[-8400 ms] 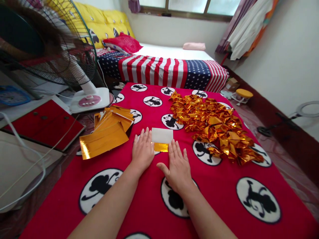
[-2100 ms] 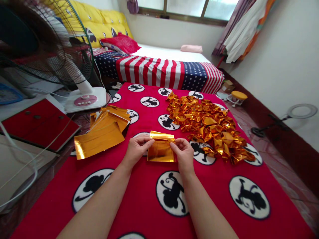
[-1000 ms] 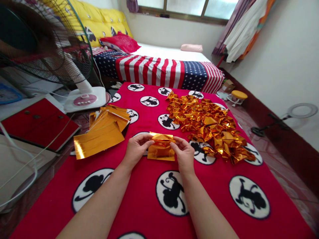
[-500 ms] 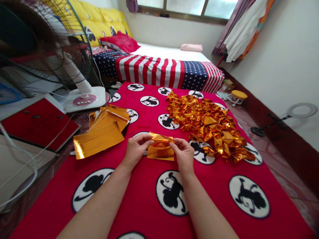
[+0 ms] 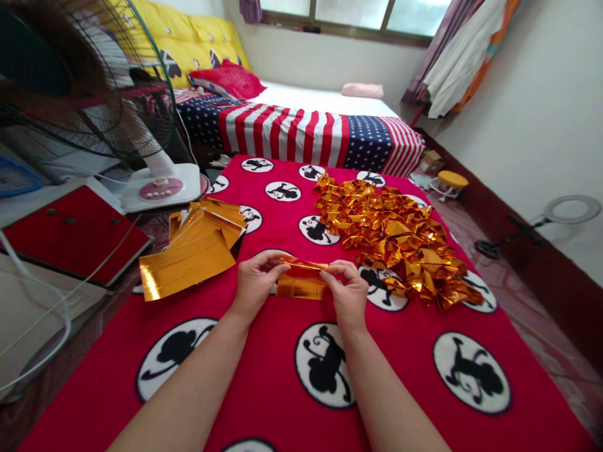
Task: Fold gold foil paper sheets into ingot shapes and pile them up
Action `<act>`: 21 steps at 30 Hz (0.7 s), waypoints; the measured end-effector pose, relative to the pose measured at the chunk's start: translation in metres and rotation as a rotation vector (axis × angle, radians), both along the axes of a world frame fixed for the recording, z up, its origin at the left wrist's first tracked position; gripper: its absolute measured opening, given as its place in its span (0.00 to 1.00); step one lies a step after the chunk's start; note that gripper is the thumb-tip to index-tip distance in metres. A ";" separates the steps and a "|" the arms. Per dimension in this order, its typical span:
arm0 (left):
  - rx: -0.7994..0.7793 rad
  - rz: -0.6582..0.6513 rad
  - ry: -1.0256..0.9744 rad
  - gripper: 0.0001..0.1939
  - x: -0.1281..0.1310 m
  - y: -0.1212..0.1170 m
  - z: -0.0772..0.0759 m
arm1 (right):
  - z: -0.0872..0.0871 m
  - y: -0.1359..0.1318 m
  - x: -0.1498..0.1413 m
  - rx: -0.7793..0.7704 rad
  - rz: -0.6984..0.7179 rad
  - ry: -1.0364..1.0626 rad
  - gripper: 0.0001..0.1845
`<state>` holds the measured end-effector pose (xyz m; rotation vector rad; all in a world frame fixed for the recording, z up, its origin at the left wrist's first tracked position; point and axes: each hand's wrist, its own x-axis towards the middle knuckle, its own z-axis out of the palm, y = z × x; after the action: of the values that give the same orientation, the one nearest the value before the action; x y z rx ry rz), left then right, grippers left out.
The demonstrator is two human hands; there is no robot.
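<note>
A sheet of shiny gold foil paper [image 5: 301, 287] is stretched between my two hands, low over the red cloth. Its upper part is folded into a narrow strip, and a flat flap hangs toward me. My left hand [image 5: 258, 279] pinches the strip's left end between thumb and fingers. At the right end, my right hand [image 5: 347, 290] pinches it the same way. Left of my hands lies a fanned stack of flat gold foil sheets [image 5: 188, 267]. To the right, a heap of folded gold foil pieces [image 5: 391, 229] spreads over the cloth.
The red cloth [image 5: 254, 389] with black figures in white circles covers the table. A fan [image 5: 160, 182] stands at the left beside a red panel [image 5: 70, 232]. Behind is a bed [image 5: 301, 135]; a yellow stool [image 5: 452, 179] and ring-light stand [image 5: 532, 226] are at right.
The folded strip has tilted and rolled slightly in my fingers; its top edge now sits lower and the hanging flap looks shorter. Both hands keep their pinch almost in place.
</note>
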<state>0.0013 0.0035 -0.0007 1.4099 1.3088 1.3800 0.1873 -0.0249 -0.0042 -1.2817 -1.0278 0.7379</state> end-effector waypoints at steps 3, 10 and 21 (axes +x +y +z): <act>0.039 -0.030 0.027 0.09 0.001 -0.001 0.002 | 0.006 -0.001 0.001 0.019 -0.015 -0.077 0.07; 0.111 -0.008 0.065 0.05 0.003 -0.002 0.007 | 0.005 0.000 -0.002 -0.021 0.058 0.064 0.06; 0.163 -0.020 0.160 0.05 -0.001 -0.003 0.003 | 0.003 -0.001 -0.003 -0.078 0.080 0.127 0.08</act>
<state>0.0005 0.0007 0.0026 1.6686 1.3020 1.4111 0.1843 -0.0261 -0.0017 -1.2495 -0.9594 0.9168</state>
